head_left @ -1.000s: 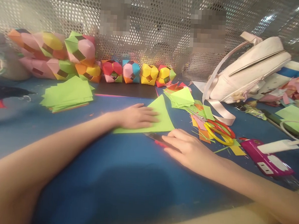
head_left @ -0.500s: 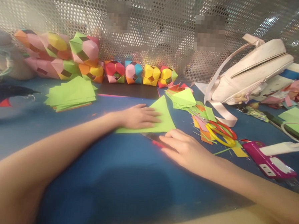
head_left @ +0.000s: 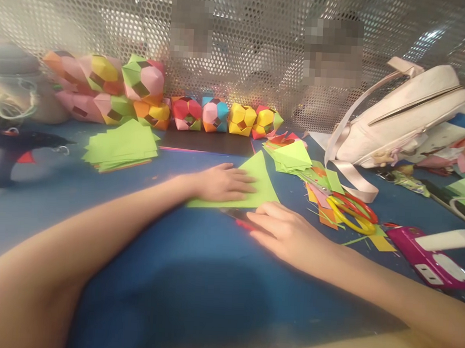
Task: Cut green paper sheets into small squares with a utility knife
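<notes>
A green paper folded to a triangle lies on the blue table, its long edge toward me. My left hand rests flat on it with the fingers stretched out to the right. Just below the paper's right corner, my right hand is closed on a knife with a thin dark blade and a red part. The blade points left, close along the paper's near edge. Blur hides whether it touches the paper, and my right hand covers most of its handle.
Green sheets are stacked at the left, near a glue gun. Folded paper balls line the mesh wall. Scissors lie among scraps on the right, beside a pink power strip and a white bag. People show behind the mesh.
The whole view has shifted slightly, so things appear farther right. Both hands keep nearly the same place against the paper, and the knife is still in my right hand.
</notes>
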`<control>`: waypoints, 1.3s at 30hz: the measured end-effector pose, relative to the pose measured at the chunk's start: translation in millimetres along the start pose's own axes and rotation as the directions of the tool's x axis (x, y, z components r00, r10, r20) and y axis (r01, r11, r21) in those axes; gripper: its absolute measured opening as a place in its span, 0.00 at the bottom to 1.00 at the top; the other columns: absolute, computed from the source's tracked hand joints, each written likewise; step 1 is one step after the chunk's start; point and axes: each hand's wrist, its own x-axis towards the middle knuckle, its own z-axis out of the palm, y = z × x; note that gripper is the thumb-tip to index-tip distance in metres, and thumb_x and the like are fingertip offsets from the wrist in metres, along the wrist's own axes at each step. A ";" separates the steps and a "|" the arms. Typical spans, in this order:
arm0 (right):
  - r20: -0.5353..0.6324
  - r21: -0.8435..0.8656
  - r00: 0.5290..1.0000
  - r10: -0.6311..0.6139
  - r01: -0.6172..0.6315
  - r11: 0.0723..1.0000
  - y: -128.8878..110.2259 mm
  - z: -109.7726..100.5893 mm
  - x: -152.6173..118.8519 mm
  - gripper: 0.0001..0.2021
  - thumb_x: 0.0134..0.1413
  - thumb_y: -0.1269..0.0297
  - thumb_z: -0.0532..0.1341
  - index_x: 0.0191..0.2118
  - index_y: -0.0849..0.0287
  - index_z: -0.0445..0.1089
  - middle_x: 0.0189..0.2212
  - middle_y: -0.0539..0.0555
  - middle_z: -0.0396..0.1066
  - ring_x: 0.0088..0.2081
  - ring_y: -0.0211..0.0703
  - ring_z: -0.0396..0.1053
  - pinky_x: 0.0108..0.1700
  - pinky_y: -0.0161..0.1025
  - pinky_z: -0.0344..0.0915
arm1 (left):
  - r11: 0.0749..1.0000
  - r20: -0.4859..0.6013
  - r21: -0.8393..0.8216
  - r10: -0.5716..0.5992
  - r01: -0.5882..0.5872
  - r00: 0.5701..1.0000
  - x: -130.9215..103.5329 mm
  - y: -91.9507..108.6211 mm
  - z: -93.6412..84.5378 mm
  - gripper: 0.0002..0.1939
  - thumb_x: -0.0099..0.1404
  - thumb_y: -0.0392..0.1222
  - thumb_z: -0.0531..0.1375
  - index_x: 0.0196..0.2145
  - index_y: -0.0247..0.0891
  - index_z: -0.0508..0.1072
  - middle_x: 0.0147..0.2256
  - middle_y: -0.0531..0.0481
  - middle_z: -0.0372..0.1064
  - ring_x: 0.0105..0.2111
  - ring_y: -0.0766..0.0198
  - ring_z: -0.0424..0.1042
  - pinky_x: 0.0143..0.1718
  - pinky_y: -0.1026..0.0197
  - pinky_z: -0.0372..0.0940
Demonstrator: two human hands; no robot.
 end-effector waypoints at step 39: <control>0.039 0.030 0.998 -0.044 0.043 0.999 -9.9 8.1 20.1 0.15 0.62 0.68 0.55 0.52 0.62 0.71 0.35 0.58 0.68 0.37 0.47 0.69 0.38 0.45 0.70 | 0.999 -0.001 0.030 0.025 -0.024 1.000 1.0 -1.8 3.9 0.25 0.73 0.54 0.43 0.63 0.51 0.58 0.66 0.54 0.49 0.66 0.57 0.47 0.65 0.48 0.37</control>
